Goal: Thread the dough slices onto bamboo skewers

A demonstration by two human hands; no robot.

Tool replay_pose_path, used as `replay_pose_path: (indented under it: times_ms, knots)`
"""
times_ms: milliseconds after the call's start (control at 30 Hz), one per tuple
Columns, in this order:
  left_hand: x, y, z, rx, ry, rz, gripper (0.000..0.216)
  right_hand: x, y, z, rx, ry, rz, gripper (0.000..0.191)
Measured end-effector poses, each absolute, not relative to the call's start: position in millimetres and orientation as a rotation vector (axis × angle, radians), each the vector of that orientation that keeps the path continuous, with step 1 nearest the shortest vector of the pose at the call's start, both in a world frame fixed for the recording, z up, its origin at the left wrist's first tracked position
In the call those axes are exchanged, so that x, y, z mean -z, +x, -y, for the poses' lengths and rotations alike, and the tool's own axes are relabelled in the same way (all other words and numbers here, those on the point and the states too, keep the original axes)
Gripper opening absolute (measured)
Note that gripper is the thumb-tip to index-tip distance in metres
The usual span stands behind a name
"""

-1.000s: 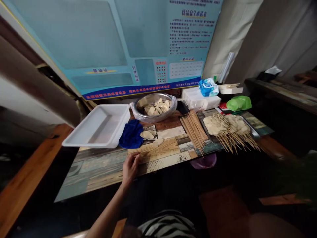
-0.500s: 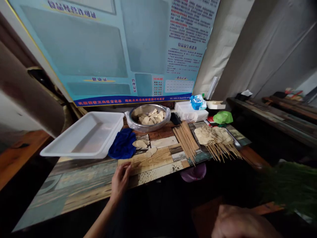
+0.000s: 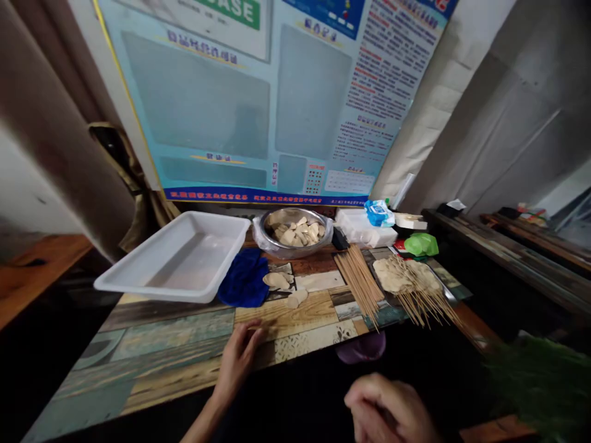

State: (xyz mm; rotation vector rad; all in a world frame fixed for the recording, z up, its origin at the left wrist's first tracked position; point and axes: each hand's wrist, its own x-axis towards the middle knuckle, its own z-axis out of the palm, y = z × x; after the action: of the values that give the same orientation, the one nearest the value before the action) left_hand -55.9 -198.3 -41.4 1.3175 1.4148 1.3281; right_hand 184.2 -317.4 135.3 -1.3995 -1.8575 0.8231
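My left hand point(image 3: 240, 354) rests by the table's front edge, its thumb and fingers a little apart with nothing seen between them. Just beyond it lie a few thin pale slices point(image 3: 297, 298) and, further back, a small pile of larger slices point(image 3: 277, 281). In front of the table, low in the view, my right hand point(image 3: 388, 406) is curled closed; the inside of its fingers is hidden. Bare wooden skewers point(image 3: 360, 280) lie in a bundle on the right. Beside them, a metal tray point(image 3: 449, 293) bears skewered pale slices point(image 3: 401, 277), with the sticks pointing toward me.
A white plastic tub point(image 3: 111, 284) stands at the left, a blue cloth point(image 3: 244, 280) against it. Behind is a steel bowl point(image 3: 295, 251) of slices in plastic wrap. White packs point(image 3: 360, 227) and a green bag point(image 3: 421, 244) sit back right. A purple container point(image 3: 362, 349) is below the edge.
The view has shifted, so the table things appear further right. My right hand has come up and left toward the table. My left hand stays by the front edge.
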Motion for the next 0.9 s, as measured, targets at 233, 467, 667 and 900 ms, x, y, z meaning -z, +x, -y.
replay_pose_path:
  times_ms: [233, 467, 667, 900]
  knots:
    - [41, -70, 192, -1.260, 1.343, -1.371, 0.030, -80, 210, 222, -0.606, -1.745, 2.046, 0.025]
    - [27, -54, 161, -1.151, 1.483, -1.267, 0.022, -24, 289, 149, -0.220, -2.051, 2.059, 0.022]
    - [-1, -35, 131, -1.174, 1.670, -1.244, 0.016, 1, 307, 121, -0.092, -2.108, 2.139, 0.017]
    - [-55, -35, 32, -1.197, 1.905, -1.372, 0.022, 18, 315, 106, -0.151, -2.056, 2.095, 0.019]
